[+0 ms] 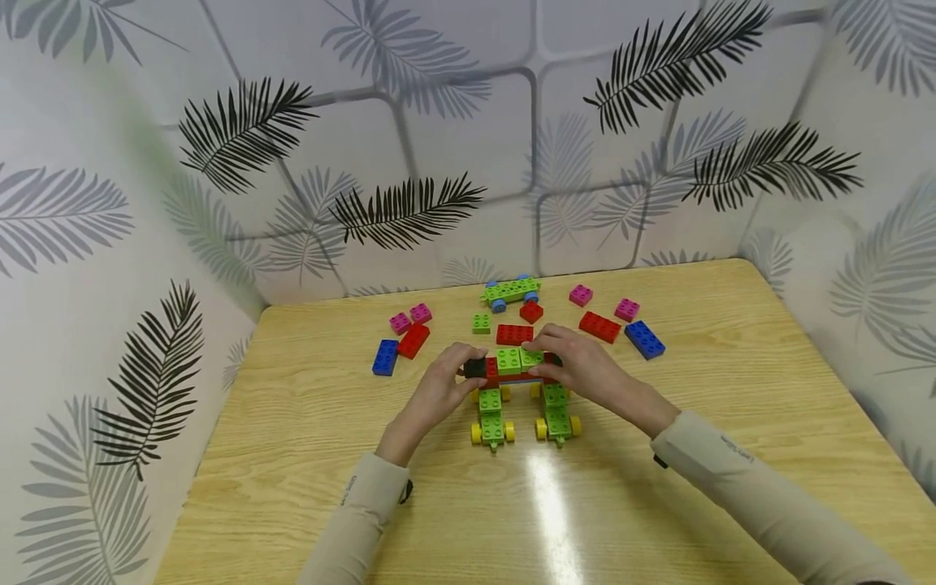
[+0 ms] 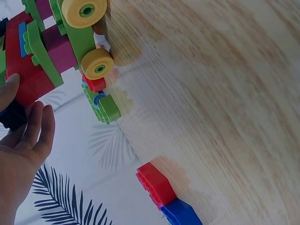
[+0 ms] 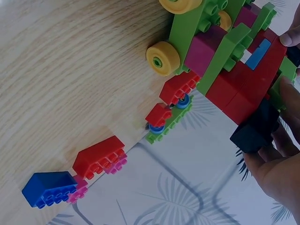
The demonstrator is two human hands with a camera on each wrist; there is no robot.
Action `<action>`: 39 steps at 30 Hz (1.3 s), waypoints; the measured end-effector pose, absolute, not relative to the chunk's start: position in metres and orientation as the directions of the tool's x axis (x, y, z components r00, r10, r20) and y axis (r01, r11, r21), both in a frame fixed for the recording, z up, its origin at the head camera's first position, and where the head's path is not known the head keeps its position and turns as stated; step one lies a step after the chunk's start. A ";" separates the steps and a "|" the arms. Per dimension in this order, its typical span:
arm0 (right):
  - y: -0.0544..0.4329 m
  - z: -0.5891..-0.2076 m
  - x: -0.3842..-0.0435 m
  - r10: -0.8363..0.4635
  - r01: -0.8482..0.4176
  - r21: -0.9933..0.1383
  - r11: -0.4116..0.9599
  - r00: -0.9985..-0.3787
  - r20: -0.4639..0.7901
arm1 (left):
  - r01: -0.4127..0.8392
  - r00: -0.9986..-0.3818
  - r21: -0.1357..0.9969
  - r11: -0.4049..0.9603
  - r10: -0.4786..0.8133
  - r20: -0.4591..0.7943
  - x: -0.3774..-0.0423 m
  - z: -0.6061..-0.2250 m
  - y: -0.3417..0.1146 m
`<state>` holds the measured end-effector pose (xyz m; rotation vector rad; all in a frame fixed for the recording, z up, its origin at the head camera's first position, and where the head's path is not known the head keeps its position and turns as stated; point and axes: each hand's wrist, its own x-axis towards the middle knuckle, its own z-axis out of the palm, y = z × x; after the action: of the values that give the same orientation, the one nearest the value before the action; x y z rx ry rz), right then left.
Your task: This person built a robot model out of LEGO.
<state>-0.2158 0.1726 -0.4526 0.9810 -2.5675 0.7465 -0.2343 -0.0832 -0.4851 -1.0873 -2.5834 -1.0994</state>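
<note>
A brick structure of red, green, purple and blue bricks stands on two green wheeled bases point(image 1: 492, 424) with yellow wheels. Thumb and fingers of my left hand point(image 1: 437, 383) grip the black brick point(image 1: 474, 368) at its left end, the thumb reaching the red brick beside it. My right hand point(image 1: 588, 367) pinches a green brick point(image 1: 532, 358) on top between thumb and forefinger. Its other fingers lie around the second black brick point(image 3: 255, 131) at the right end. Another green brick point(image 1: 509, 361) sits on the red top between the hands.
Behind the structure lie a green wheeled base point(image 1: 512, 289) with blue wheels, a small green brick point(image 1: 481, 323) and a red brick point(image 1: 515, 334). Loose blue point(image 1: 385, 357), red and pink bricks lie to the left, and more to the right point(image 1: 644, 340). A patterned wall covering backs the table.
</note>
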 end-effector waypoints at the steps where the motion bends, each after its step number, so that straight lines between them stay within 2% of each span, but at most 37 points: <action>1: 0.172 -0.452 -0.216 -0.532 -0.683 -0.364 0.634 -0.726 0.435 | 0.666 -0.731 0.577 0.474 0.571 0.374 -0.234 -0.485 -0.083; 17: 0.171 -0.443 -0.220 -0.573 -0.660 -0.403 0.634 -0.751 0.328 | 0.674 -0.723 0.575 0.463 0.572 0.387 -0.236 -0.485 -0.085; 27: 0.169 -0.439 -0.220 -0.593 -0.650 -0.362 0.668 -0.759 0.269 | 0.672 -0.725 0.576 0.465 0.569 0.387 -0.235 -0.485 -0.085; 39: 0.172 -0.440 -0.222 -0.603 -0.663 -0.350 0.662 -0.748 0.277 | 0.676 -0.721 0.580 0.455 0.572 0.391 -0.235 -0.485 -0.083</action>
<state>-0.2218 0.1719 -0.4399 1.0490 -2.7376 0.6582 -0.2349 -0.0832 -0.4851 -1.1040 -2.5580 -1.1167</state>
